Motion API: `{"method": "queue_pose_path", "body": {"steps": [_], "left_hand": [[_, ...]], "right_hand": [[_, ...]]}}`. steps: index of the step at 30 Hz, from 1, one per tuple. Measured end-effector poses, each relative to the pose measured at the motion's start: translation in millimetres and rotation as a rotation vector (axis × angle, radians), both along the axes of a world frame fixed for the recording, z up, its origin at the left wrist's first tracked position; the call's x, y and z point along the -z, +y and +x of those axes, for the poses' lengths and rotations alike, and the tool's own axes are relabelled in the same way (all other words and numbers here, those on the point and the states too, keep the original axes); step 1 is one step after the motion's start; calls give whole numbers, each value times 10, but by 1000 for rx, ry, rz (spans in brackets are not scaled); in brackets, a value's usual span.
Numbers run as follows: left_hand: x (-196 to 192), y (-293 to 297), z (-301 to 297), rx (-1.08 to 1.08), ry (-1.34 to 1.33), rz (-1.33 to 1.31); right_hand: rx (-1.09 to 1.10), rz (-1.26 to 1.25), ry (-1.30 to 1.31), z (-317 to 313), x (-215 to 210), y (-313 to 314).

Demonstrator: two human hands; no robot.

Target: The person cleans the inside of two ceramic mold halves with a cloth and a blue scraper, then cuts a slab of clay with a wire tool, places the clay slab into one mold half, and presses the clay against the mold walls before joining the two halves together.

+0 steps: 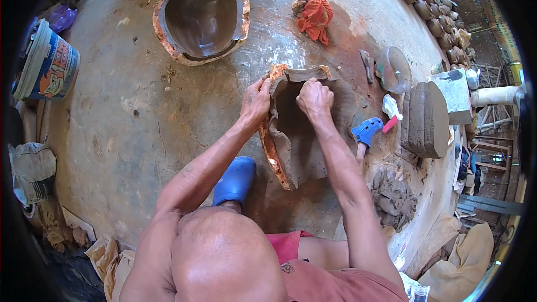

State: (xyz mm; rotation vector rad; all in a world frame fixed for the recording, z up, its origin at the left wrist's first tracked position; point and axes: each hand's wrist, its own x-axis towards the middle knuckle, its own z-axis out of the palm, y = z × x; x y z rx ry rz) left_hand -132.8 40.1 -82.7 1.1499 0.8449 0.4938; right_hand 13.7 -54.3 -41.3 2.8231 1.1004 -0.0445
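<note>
A half-pot mould [305,128] with an orange-red rim lies on the concrete floor in front of me, lined with a sheet of wet grey clay. My left hand [255,102] grips the mould's left rim, fingers curled over the clay edge. My right hand [315,98] presses down on the clay inside the upper part of the mould, fingers bent. Both forearms reach in from the lower edge. My feet in blue clogs [235,180] rest on either side of the mould.
A second half mould [202,18] lies further away. An orange rag [314,15], a clear bowl [394,69], a clay slab stack [425,118] and clay lumps [392,197] sit to the right. A bucket [47,65] stands far left. Rows of pots [430,5] line the upper right.
</note>
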Motion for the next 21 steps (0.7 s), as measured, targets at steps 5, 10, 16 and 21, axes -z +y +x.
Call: {"method": "queue_pose_path", "body": {"steps": [5, 10, 16, 21], "left_hand": [[58, 5, -51, -9, -25, -32], [252, 119, -250, 38, -154, -157], [243, 306, -299, 39, -142, -115], [-196, 22, -319, 7, -105, -51]], "right_hand": [[-88, 184, 258, -96, 142, 106], [-156, 701, 1340, -248, -448, 100], [-4, 1234, 822, 35, -1134, -453], [314, 1165, 32, 503, -1313, -2122]]}}
